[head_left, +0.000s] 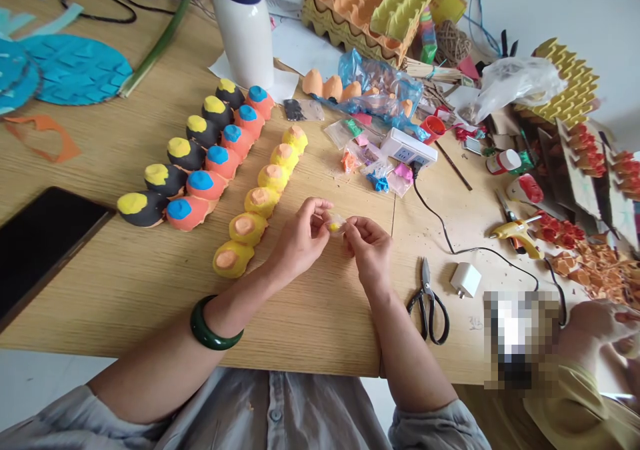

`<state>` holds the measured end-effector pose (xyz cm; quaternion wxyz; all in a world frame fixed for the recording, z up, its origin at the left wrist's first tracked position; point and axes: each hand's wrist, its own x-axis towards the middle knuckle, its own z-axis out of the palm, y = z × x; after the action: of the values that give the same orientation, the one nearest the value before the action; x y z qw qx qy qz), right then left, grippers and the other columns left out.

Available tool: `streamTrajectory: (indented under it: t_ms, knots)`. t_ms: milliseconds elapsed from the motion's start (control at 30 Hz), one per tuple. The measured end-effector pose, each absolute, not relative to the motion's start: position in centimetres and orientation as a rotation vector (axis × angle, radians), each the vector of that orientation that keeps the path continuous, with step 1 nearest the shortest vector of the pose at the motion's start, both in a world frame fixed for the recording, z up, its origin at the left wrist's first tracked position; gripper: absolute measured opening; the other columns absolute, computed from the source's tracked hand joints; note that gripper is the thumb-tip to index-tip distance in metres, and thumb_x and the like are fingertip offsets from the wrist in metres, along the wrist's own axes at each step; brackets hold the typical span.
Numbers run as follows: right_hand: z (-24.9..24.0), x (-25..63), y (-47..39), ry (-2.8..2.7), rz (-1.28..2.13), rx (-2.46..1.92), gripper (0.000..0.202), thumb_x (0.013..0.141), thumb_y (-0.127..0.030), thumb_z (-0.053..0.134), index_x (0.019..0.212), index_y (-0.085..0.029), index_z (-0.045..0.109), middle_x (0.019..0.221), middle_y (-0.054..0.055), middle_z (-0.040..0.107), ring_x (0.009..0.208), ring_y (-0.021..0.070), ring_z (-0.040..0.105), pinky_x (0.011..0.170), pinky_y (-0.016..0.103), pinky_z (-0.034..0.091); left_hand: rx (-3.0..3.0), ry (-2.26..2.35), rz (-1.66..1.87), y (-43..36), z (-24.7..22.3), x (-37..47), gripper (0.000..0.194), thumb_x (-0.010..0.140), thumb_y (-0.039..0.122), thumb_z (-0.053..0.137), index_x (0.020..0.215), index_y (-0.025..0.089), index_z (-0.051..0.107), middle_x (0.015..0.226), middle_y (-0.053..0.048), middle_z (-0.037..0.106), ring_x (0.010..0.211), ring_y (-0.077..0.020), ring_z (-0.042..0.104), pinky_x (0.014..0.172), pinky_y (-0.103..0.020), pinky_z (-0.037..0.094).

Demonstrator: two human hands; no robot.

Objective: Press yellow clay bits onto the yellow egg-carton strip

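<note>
Between my two hands is a small clear plastic bag (336, 223) with a bit of yellow clay inside. The fingers of my left hand (306, 231) pinch its left side, and my right hand (369, 243) pinches its right side. Left of my hands runs a strip of yellow egg-carton cups (260, 201) with bare orange-tan tops. Beyond it lie a red strip with blue tops (221, 160) and a black strip with yellow tops (186, 150). Other small bags, one with blue clay (379, 181) and one with orange clay (349, 161), lie farther back.
Black-handled scissors (428, 303) and a white charger (466, 280) lie to the right. A power strip (409, 149) trails a cord. A white bottle (245, 37), stacked egg trays (355, 17) and a glue gun (517, 231) stand around. A co-worker's hand (597, 323) is at the right edge.
</note>
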<state>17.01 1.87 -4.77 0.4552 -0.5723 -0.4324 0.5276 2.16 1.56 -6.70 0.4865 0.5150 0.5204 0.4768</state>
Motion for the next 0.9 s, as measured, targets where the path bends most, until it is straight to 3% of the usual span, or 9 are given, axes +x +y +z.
streamTrajectory:
  t_ms: [100,200,333,533,733,900]
  knots:
    - [-4.6,17.0,2.1,-0.948,1.454,-1.394,0.024,0.075,-0.040,0.078,0.076,-0.019,0.067,0.050,-0.007,0.050,0.043,0.0069,0.036,0.042,0.022,0.024,1.369,1.302,1.153,1.4,-6.1,2.0,0.023,0.084,0.009,0.060,0.104,0.020,0.056,0.109,-0.005,0.065,0.079,-0.0117,0.068,0.077,-0.027,0.057]
    - [-4.8,17.2,2.2,-0.982,1.447,-1.419,0.025,0.076,-0.041,0.077,0.075,-0.019,0.066,0.049,-0.006,0.052,0.042,0.0073,0.039,0.040,0.021,0.026,1.557,1.318,1.157,1.3,-5.4,1.9,0.021,0.085,0.006,0.058,0.099,0.020,0.064,0.110,-0.006,0.064,0.087,-0.0138,0.068,0.083,-0.028,0.059]
    - [-5.2,17.6,2.3,-1.041,1.321,-1.427,0.026,0.080,-0.044,0.074,0.079,-0.020,0.063,0.051,-0.005,0.059,0.041,0.0087,0.046,0.041,0.021,0.035,1.719,1.234,1.117,1.5,-5.2,1.7,0.030,0.088,0.006,0.056,0.108,0.020,0.073,0.108,-0.006,0.070,0.095,-0.0160,0.069,0.086,-0.027,0.058]
    - [-5.1,18.0,2.3,-1.096,1.326,-1.414,0.025,0.083,-0.044,0.074,0.082,-0.021,0.065,0.052,-0.005,0.060,0.043,0.0103,0.051,0.042,0.022,0.041,1.956,1.100,1.053,1.8,-5.6,1.0,0.041,0.092,0.007,0.056,0.126,0.024,0.073,0.111,-0.006,0.074,0.102,-0.0169,0.070,0.092,-0.028,0.056]
    - [-4.8,18.0,2.1,-1.142,1.345,-1.240,0.033,0.083,-0.046,0.079,0.104,-0.024,0.066,0.076,-0.003,0.068,0.065,0.0123,0.064,0.059,0.024,0.056,1.965,1.139,1.186,2.0,-5.5,0.7,0.026,0.096,0.014,0.060,0.114,0.021,0.078,0.113,-0.007,0.075,0.104,-0.0169,0.071,0.093,-0.026,0.056]
    - [-4.7,17.9,2.3,-1.104,1.438,-1.170,0.041,0.077,-0.048,0.085,0.104,-0.024,0.063,0.086,-0.001,0.072,0.075,0.0161,0.070,0.068,0.029,0.060,1.818,1.226,1.212,2.0,-5.3,0.8,0.022,0.096,0.021,0.063,0.111,0.021,0.079,0.109,-0.007,0.074,0.100,-0.0176,0.071,0.084,-0.025,0.059]
